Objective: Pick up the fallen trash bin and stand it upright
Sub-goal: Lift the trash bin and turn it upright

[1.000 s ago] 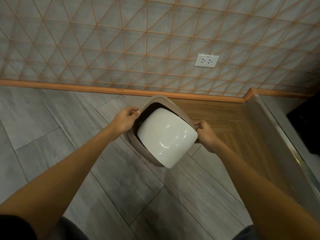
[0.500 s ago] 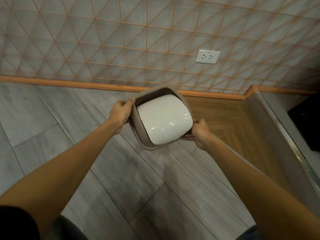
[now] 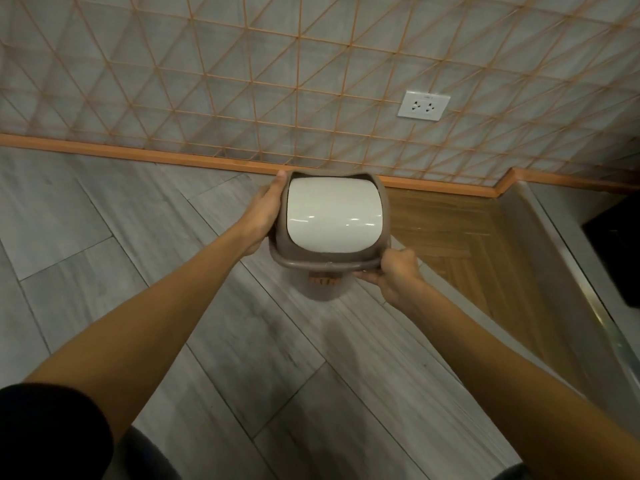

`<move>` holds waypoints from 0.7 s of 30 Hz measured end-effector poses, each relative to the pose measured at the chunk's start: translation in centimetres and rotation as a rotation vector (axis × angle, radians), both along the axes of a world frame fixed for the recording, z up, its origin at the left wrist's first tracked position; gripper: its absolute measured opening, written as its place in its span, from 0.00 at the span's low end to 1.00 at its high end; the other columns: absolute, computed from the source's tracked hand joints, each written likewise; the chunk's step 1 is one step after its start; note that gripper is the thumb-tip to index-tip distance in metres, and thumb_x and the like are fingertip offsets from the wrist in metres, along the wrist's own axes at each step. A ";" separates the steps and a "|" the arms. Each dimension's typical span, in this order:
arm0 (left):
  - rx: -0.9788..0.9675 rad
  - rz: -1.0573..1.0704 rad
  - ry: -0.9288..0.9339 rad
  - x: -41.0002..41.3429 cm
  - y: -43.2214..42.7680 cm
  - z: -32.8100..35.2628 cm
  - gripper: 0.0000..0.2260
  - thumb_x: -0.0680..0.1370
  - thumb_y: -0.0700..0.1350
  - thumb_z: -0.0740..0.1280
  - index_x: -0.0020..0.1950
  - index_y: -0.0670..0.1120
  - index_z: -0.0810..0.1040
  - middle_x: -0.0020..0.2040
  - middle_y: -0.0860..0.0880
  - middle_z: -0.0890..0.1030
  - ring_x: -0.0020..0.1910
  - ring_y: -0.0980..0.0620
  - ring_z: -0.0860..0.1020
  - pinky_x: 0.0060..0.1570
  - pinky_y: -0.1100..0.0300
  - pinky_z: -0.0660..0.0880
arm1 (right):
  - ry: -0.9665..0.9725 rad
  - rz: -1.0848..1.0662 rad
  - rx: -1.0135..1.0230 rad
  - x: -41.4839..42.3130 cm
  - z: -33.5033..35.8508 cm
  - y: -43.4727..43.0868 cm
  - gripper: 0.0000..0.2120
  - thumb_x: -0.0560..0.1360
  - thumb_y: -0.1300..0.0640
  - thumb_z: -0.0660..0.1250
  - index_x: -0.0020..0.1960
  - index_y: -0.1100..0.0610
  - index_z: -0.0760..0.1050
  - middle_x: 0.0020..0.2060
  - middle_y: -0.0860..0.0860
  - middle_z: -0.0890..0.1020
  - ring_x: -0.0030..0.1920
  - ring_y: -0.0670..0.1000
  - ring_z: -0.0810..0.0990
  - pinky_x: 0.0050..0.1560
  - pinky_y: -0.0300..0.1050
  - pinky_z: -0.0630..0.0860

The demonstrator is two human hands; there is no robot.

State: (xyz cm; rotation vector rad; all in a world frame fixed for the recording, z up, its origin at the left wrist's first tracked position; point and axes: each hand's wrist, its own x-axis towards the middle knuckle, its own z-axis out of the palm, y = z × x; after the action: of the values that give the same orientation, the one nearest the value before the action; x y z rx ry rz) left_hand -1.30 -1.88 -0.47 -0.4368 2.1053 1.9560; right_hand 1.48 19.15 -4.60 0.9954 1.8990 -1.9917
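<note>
The grey plank floor (image 3: pixel 104 209) meets a tiled wall (image 3: pixel 207 81) at twelve o'clock. The bin (image 3: pixel 334 220), held just above it, looks light, stiff and glossy; its rim gives the surest grip. The left hand (image 3: pixel 265 211) wraps the nine o'clock edge, the right hand (image 3: pixel 394 275) pinches at five.

Grey plank floor (image 3: pixel 121 271), wood-patterned section (image 3: pixel 450 230) at right; trash bin (image 3: pixel 334 216) perhaps resting on it
</note>
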 end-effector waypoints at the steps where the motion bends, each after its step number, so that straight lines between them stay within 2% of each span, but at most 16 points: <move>1: -0.006 0.000 0.007 -0.1 0.3 -0.1 0.24 0.80 0.63 0.48 0.65 0.52 0.74 0.53 0.55 0.80 0.50 0.56 0.76 0.43 0.60 0.71 | 0.007 -0.007 -0.009 -0.1 0.0 0.1 0.20 0.78 0.69 0.52 0.70 0.61 0.63 0.65 0.63 0.73 0.37 0.58 0.83 0.33 0.49 0.83; 4: -0.035 0.017 0.004 -0.3 1.0 -0.6 0.28 0.80 0.64 0.48 0.72 0.50 0.69 0.65 0.48 0.77 0.62 0.50 0.74 0.57 0.57 0.68 | 0.026 -0.033 -0.023 -0.2 0.2 0.3 0.22 0.77 0.71 0.52 0.71 0.61 0.61 0.66 0.63 0.72 0.39 0.57 0.83 0.33 0.47 0.83; 7: -0.045 0.035 0.011 -0.3 1.5 -0.9 0.29 0.79 0.64 0.48 0.73 0.49 0.67 0.70 0.46 0.73 0.69 0.47 0.70 0.60 0.57 0.65 | 0.037 -0.017 -0.022 -0.1 0.6 0.6 0.25 0.77 0.72 0.51 0.72 0.62 0.58 0.67 0.62 0.71 0.36 0.55 0.84 0.38 0.49 0.84; 10: -0.046 0.061 0.043 -0.3 1.6 -1.2 0.29 0.80 0.64 0.47 0.73 0.48 0.68 0.69 0.46 0.74 0.67 0.48 0.71 0.60 0.58 0.65 | 0.034 0.049 -0.002 0.1 1.3 1.0 0.22 0.77 0.73 0.51 0.70 0.64 0.60 0.66 0.64 0.71 0.41 0.57 0.83 0.40 0.50 0.83; 12: -0.030 0.064 0.075 0.0 1.6 -1.5 0.28 0.81 0.62 0.47 0.71 0.48 0.70 0.65 0.48 0.76 0.61 0.52 0.72 0.58 0.60 0.67 | 0.025 0.089 0.010 0.3 1.9 1.2 0.20 0.78 0.71 0.52 0.69 0.64 0.60 0.62 0.65 0.73 0.43 0.58 0.83 0.41 0.50 0.82; 14: -0.025 0.045 0.100 0.5 1.5 -1.9 0.27 0.81 0.61 0.48 0.71 0.48 0.70 0.64 0.48 0.77 0.58 0.54 0.72 0.57 0.60 0.67 | 0.014 0.134 0.027 0.2 2.5 1.6 0.16 0.79 0.70 0.52 0.66 0.64 0.59 0.53 0.66 0.75 0.43 0.59 0.82 0.44 0.51 0.80; 16: -0.029 0.032 0.115 0.8 1.4 -2.4 0.27 0.81 0.62 0.48 0.71 0.48 0.70 0.66 0.48 0.76 0.61 0.53 0.72 0.58 0.59 0.68 | -0.010 0.198 0.062 0.2 2.9 1.8 0.12 0.80 0.68 0.53 0.63 0.64 0.61 0.44 0.63 0.75 0.40 0.59 0.81 0.44 0.52 0.80; 18: -0.033 0.066 0.140 1.2 1.3 -2.7 0.27 0.80 0.63 0.49 0.71 0.49 0.71 0.66 0.48 0.76 0.65 0.52 0.72 0.58 0.60 0.67 | -0.035 0.324 0.189 0.3 3.1 2.1 0.09 0.80 0.65 0.55 0.59 0.66 0.66 0.42 0.61 0.75 0.41 0.59 0.81 0.42 0.54 0.81; 19: -0.039 0.091 0.161 1.5 1.3 -2.8 0.27 0.80 0.63 0.49 0.71 0.49 0.70 0.66 0.49 0.76 0.66 0.52 0.72 0.59 0.59 0.67 | -0.032 0.403 0.311 0.3 3.1 2.2 0.09 0.80 0.63 0.57 0.58 0.66 0.67 0.45 0.61 0.76 0.43 0.59 0.81 0.44 0.55 0.82; 20: -0.047 0.113 0.189 1.9 1.4 -3.1 0.27 0.80 0.63 0.50 0.72 0.50 0.69 0.68 0.49 0.75 0.67 0.51 0.71 0.61 0.59 0.67 | -0.008 0.480 0.445 0.3 3.1 2.5 0.12 0.78 0.60 0.60 0.59 0.64 0.67 0.51 0.60 0.76 0.47 0.59 0.81 0.47 0.56 0.82; 21: -0.064 0.119 0.222 2.5 1.5 -3.3 0.27 0.79 0.63 0.51 0.73 0.51 0.67 0.70 0.50 0.72 0.69 0.52 0.69 0.63 0.59 0.66 | 0.041 0.541 0.576 0.3 3.0 2.9 0.19 0.77 0.58 0.64 0.64 0.62 0.64 0.57 0.60 0.74 0.53 0.59 0.79 0.52 0.57 0.80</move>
State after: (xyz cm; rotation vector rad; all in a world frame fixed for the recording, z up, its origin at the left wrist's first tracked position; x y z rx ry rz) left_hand 1.23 -0.33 -3.72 -0.3800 2.3330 2.0937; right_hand 1.74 22.01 -1.56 0.4510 2.4910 -1.1986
